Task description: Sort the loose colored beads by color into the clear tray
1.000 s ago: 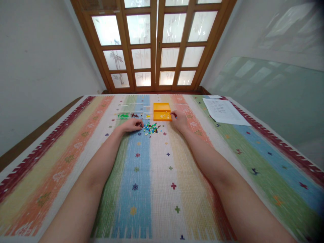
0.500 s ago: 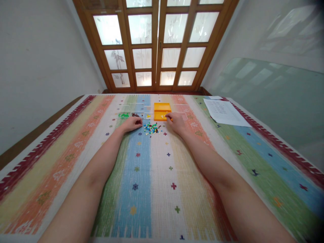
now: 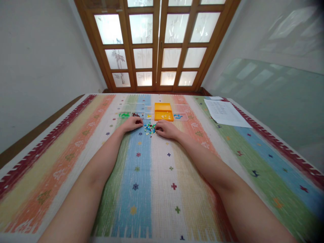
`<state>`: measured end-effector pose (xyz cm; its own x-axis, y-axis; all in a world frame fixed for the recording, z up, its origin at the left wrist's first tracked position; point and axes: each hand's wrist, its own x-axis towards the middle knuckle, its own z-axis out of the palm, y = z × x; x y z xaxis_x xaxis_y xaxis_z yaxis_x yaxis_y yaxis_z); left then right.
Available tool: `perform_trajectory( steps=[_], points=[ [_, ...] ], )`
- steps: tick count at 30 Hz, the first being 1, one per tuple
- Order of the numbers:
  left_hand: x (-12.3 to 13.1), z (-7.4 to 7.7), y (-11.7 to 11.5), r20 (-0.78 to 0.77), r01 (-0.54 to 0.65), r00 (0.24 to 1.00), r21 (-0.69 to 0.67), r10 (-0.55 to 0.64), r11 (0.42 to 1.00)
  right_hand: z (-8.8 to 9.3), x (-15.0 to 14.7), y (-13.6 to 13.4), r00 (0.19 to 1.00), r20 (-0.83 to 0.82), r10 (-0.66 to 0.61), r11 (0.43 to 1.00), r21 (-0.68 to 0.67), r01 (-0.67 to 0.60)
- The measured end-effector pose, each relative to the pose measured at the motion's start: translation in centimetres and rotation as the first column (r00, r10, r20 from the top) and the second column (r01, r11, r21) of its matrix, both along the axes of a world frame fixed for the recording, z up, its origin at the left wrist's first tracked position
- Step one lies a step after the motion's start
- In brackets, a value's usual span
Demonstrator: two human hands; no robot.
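Note:
A small heap of tiny coloured pieces lies on the striped cloth between my hands. My left hand rests at the heap's left edge, fingers curled together, its tips by the pieces. My right hand lies on the heap's right side with its fingers bent down onto the pieces; what they pinch is too small to see. Just beyond stands an orange tray holding a few pale bits. Clear compartments beside it hold green pieces, dark red pieces, a yellow piece and blue pieces.
The striped cloth covers the whole table. A printed paper sheet lies at the far right. Wooden glazed doors stand behind the table's far edge. A glass panel leans along the right wall.
My right hand has come back from the blue-piece compartment, past the orange tray's front edge, down to the heap's right side. My left hand has stayed put.

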<state>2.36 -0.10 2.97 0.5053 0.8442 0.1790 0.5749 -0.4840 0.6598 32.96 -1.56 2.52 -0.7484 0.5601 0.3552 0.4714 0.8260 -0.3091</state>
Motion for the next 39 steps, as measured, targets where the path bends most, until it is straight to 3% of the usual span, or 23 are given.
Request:
perform_trajectory(
  steps=[5, 9, 19, 25, 30, 33, 39],
  points=[
    [-0.1, -1.1, 0.5, 0.273, -0.128, 0.95, -0.094, 0.149, 0.987, -0.3, -0.1, 0.1, 1.0, -0.006, 0.007, 1.0, 0.006, -0.007],
    [-0.3, -2.1, 1.1, 0.397, -0.188, 0.887, -0.153, 0.234, 0.97, -0.7, -0.2, 0.4, 1.0, -0.02, -0.001, 1.0, 0.002, 0.001],
    [-0.3, -2.2, 1.6, 0.546, -0.409, 0.714, -0.183, 0.438, 0.894, -0.3, -0.5, -0.2, 1.0, -0.011, 0.013, 1.0, -0.005, -0.013],
    [-0.6, -2.6, 2.1, 0.578, -0.457, 0.649, -0.222, 0.494, 0.861, -0.5, -0.5, -0.1, 1.0, -0.025, 0.013, 1.0, 0.002, -0.013],
    [-0.5, -2.5, 2.0, 0.553, -0.478, 0.655, -0.224, 0.515, 0.849, -0.6, -0.6, -0.1, 0.999, -0.036, 0.011, 1.0, -0.01, -0.011],
    [-0.2, -2.5, 1.8, 0.501, -0.488, 0.705, -0.17, 0.502, 0.856, -0.7, -0.6, -0.1, 0.999, -0.035, 0.007, 1.0, -0.023, -0.008],
    [1.2, -1.6, 0.5, 0.191, -0.448, 0.888, 0.146, 0.419, 0.882, -0.8, -0.7, 0.0, 0.998, -0.067, 0.0, 0.999, -0.053, -0.003]
  ],
)
